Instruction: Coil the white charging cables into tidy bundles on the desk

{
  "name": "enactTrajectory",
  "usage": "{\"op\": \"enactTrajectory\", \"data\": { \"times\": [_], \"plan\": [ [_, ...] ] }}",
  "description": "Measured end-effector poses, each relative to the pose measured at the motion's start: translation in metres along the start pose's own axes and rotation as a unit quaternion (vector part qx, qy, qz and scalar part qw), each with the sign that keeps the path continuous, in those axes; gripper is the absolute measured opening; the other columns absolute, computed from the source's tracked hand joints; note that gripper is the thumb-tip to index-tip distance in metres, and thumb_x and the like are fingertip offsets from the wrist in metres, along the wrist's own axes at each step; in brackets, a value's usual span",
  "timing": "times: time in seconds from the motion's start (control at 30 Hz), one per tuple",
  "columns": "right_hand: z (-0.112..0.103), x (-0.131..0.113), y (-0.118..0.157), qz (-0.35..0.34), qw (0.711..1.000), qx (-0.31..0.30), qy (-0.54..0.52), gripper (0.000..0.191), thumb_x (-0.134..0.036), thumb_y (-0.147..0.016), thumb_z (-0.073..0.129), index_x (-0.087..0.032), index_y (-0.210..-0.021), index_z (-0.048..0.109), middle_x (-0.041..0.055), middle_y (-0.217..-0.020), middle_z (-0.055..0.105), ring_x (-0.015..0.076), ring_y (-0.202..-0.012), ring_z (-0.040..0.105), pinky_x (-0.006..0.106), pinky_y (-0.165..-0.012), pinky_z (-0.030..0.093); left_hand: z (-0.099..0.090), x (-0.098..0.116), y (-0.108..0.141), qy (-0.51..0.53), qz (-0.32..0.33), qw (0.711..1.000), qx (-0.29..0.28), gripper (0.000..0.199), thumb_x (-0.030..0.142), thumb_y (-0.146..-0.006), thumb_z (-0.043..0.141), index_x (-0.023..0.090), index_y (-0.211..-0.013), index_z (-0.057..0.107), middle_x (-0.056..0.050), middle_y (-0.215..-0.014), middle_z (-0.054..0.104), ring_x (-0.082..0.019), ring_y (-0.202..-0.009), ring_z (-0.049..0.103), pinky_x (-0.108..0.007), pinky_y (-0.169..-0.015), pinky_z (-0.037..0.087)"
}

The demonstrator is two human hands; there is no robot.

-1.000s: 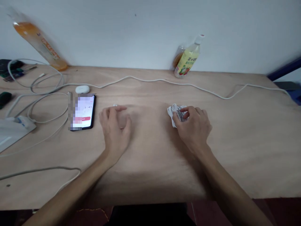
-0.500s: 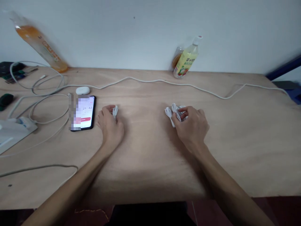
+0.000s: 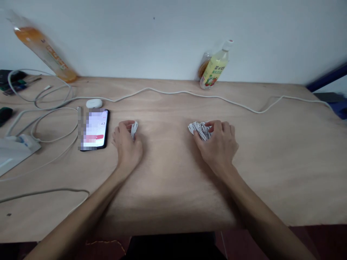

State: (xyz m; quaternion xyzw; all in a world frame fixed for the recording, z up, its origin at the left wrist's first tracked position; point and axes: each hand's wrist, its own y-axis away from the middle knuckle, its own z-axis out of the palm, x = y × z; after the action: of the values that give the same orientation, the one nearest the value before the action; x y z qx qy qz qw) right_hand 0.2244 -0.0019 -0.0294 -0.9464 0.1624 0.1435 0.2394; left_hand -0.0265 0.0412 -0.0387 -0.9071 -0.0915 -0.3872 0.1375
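Note:
My left hand (image 3: 127, 144) is closed around a coiled bundle of white cable (image 3: 134, 128), whose looped end sticks up between thumb and fingers. The phone lies just left of that hand. Over to the right, my right hand (image 3: 218, 144) curls its thumb and fingers around several bundled white cables (image 3: 200, 130) on the wooden table. Part of that pile is hidden under the fingers, so I cannot tell how many bundles are in the grip.
A lit phone (image 3: 94, 129) and a white earbud case (image 3: 94, 103) lie on the left. A long white cable (image 3: 184, 92) crosses the table (image 3: 165, 173). Behind it stand a yellow drink bottle (image 3: 215, 68) and an orange bottle (image 3: 45, 54). A power strip (image 3: 18, 151) sits far left.
The bundle that stood tilted up in my right hand has come down flat among the other white bundles. My left hand stays in place with its bundle.

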Motion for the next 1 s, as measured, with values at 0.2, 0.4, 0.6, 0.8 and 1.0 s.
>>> {"op": "enactTrajectory", "data": {
  "times": [0.2, 0.4, 0.6, 0.8, 1.0],
  "plan": [
    [0.002, 0.000, 0.003, -0.004, 0.999, -0.025, -0.027, 0.014, -0.038, -0.092, 0.070, -0.026, -0.099, 0.069, 0.0102, -0.091, 0.077, 0.0341, -0.100, 0.063, 0.037, -0.064, 0.034, -0.001, 0.002, 0.001, 0.006, -0.001, 1.000, -0.001, 0.041, 0.003, -0.084, 0.057, 0.024, -0.119, 0.059, -0.015, -0.123, 0.072, -0.038, -0.120, 0.069, -0.063, -0.108, 0.052],
    [0.001, 0.006, 0.001, -0.021, 0.997, 0.004, -0.073, 0.015, -0.034, -0.099, 0.064, -0.026, -0.103, 0.075, 0.0103, -0.095, 0.080, 0.0318, -0.097, 0.065, 0.040, -0.071, 0.044, -0.002, 0.002, 0.001, 0.010, 0.011, 1.000, -0.008, 0.042, 0.003, -0.083, 0.058, 0.025, -0.119, 0.060, -0.011, -0.120, 0.072, -0.036, -0.118, 0.070, -0.060, -0.106, 0.053],
    [-0.002, 0.003, 0.003, -0.048, 0.983, 0.038, -0.172, 0.020, -0.038, -0.103, 0.063, -0.023, -0.111, 0.074, 0.0069, -0.095, 0.078, 0.0246, -0.080, 0.067, 0.041, -0.077, 0.051, 0.000, -0.002, 0.001, 0.017, 0.014, 1.000, -0.005, 0.041, 0.004, -0.084, 0.059, 0.026, -0.118, 0.060, -0.011, -0.120, 0.074, -0.034, -0.115, 0.070, -0.057, -0.102, 0.054],
    [0.003, -0.004, 0.015, -0.126, 0.985, -0.035, -0.114, 0.007, -0.026, -0.100, 0.066, -0.026, -0.105, 0.071, 0.0060, -0.089, 0.079, 0.0278, -0.093, 0.071, 0.039, -0.081, 0.052, 0.000, -0.005, 0.001, 0.027, 0.014, 1.000, -0.007, 0.040, 0.006, -0.084, 0.061, 0.027, -0.119, 0.060, -0.010, -0.121, 0.073, -0.033, -0.116, 0.070, -0.056, -0.102, 0.055],
    [0.006, -0.002, 0.016, -0.107, 0.994, -0.018, -0.032, 0.003, -0.024, -0.100, 0.067, -0.025, -0.102, 0.068, 0.0095, -0.094, 0.081, 0.0306, -0.097, 0.070, 0.038, -0.072, 0.047, -0.001, -0.003, 0.001, 0.036, 0.006, 0.999, -0.016, 0.040, 0.006, -0.085, 0.061, 0.026, -0.120, 0.060, -0.012, -0.122, 0.072, -0.034, -0.117, 0.069, -0.057, -0.101, 0.055]
  ]
}}
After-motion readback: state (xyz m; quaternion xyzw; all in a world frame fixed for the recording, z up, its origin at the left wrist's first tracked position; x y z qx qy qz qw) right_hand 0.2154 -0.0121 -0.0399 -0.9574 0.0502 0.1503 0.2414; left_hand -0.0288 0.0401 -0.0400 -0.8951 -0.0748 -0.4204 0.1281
